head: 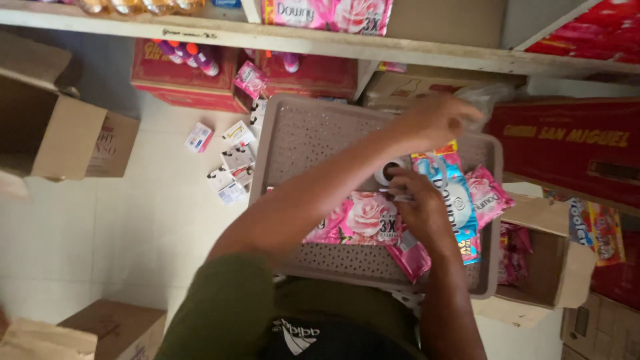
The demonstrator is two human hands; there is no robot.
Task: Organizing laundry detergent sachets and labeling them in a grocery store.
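Note:
A grey perforated plastic tray (300, 133) lies in front of me. In it are pink sachet packs (363, 217), a blue sachet pack (453, 183) and a white tape roll (389, 171). My left hand (437, 120) reaches across the tray to its far right rim. Its fingers are curled on crinkled clear plastic (481, 99), and the hand is blurred. Beside the tape roll, my right hand (419, 207) rests on the sachets and pinches a thin pale object (395, 196); I cannot tell what it is.
A wooden shelf (320, 41) runs across the top. Red cartons (183, 77) sit under it, and a long red carton (567, 143) lies at the right. Small white packets (233, 157) are scattered on the pale floor. An open box (553, 267) holds more pink sachets. Brown boxes (57, 130) stand at the left.

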